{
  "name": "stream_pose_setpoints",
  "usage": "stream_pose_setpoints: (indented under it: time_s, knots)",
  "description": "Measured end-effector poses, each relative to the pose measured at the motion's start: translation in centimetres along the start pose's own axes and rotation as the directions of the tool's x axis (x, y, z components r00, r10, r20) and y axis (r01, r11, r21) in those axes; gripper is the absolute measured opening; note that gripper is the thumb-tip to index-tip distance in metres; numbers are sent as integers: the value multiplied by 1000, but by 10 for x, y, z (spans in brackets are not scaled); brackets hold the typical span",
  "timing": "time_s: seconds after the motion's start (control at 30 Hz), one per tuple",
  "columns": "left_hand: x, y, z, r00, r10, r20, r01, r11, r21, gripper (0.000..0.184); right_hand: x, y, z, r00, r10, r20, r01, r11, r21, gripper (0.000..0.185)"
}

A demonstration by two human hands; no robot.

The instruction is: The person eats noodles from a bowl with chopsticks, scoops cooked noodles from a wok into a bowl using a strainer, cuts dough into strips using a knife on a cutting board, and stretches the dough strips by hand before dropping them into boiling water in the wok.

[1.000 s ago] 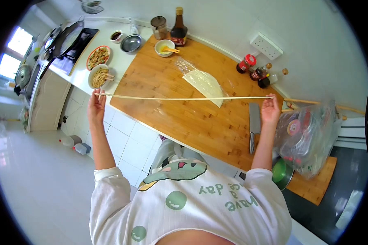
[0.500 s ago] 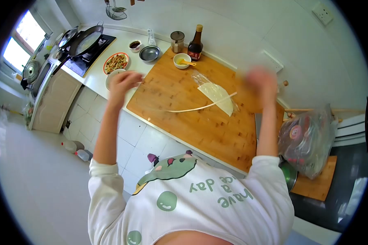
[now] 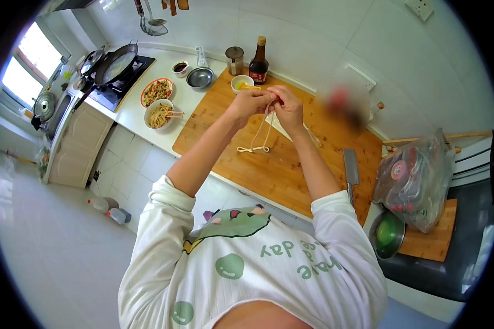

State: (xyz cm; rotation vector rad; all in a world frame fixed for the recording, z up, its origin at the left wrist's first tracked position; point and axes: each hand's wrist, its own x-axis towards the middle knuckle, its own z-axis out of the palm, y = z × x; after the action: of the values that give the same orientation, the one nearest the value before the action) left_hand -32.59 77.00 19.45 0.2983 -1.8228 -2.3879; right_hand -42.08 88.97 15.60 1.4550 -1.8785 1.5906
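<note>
Above the wooden board (image 3: 241, 174), my left hand (image 3: 251, 103) and my right hand (image 3: 288, 108) meet, fingertips close together. Both are closed on a long, pale dough strip (image 3: 259, 131). From the fingers the strip hangs in a loop, and its lower part lies twisted on the board. Behind my right hand and wrist, a flat dough sheet (image 3: 278, 126) is partly hidden. A small white bowl (image 3: 238, 82) with yellow liquid and a yellow-handled utensil stands just beyond my left hand.
A cleaver (image 3: 351, 166) lies at the board's right side. A dark bottle (image 3: 259, 63) and a jar (image 3: 235, 60) stand at the back. Leftward are a noodle bowl (image 3: 160, 114) with chopsticks, a plate of chopped food (image 3: 157, 92), a metal bowl (image 3: 200, 78) and a pan (image 3: 115, 64).
My hands were wide apart, with the strip stretched across the board between them. Now they have come together at the middle, and the strip hangs doubled. The noodle bowl and cleaver are uncovered.
</note>
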Motion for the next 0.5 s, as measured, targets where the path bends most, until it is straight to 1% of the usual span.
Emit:
stream_pose_setpoints:
  time_s: [0.03, 0.1, 0.13, 0.17, 0.2, 0.23, 0.27, 0.3, 0.33, 0.37, 0.4, 0.43, 0.47, 0.5]
  knots:
    - [2, 3, 3, 1000, 11, -10, -11, 1000, 5, 18, 1, 1, -3, 1000, 0, 4, 0, 1000, 5, 27]
    - [6, 10, 9, 999, 23, -31, -22, 1000, 10, 19, 6, 0, -10, 1000, -27, 10, 26, 1000, 6, 35]
    - [8, 13, 11, 996, 76, -43, -74, 996, 49, 19, 10, -8, -14, 1000, -26, 17, 25, 1000, 15, 35]
    - [8, 15, 13, 990, 128, -52, -123, 988, 90, 20, 13, -18, -19, 999, 32, -3, -32, 999, 23, 35]
    - [5, 25, 19, 990, 126, -60, -120, 989, 90, 20, 15, -22, -21, 996, 89, -23, -88, 996, 29, 36]
    - [-1, 43, 26, 976, 189, -106, -172, 973, 155, 21, 12, -15, -18, 996, 89, -19, -89, 995, 34, 36]
    - [-7, 62, 33, 956, 255, -147, -219, 950, 222, 22, 6, 0, -10, 985, 174, -19, -173, 985, 18, 35]
    - [-13, 81, 38, 954, 257, -154, -220, 950, 223, 22, -1, 14, -1, 967, 254, -20, -254, 967, 2, 35]
    - [-19, 102, 42, 940, 305, -150, -270, 938, 217, 22, -13, 30, 11, 969, 248, -14, -248, 969, 6, 35]
    - [-25, 121, 44, 923, 355, -148, -321, 923, 212, 23, -26, 49, 26, 931, 364, 0, -364, 931, 21, 35]
    - [-30, 139, 39, 918, 364, -155, -329, 920, 214, 23, -36, 65, 42, 881, 473, 15, -473, 880, 33, 35]
    - [-33, 156, 29, 876, 478, -60, -445, 851, 280, 27, -45, 76, 57, 886, 463, 22, -463, 886, 36, 35]
    - [-37, 176, 21, 817, 575, 43, -554, 762, 334, 34, -56, 82, 73, 825, 564, -40, -563, 825, 42, 35]
    - [-43, 201, 19, 813, 581, -40, -548, 785, 288, 30, -67, 85, 88, 746, 658, -100, -656, 752, 54, 36]
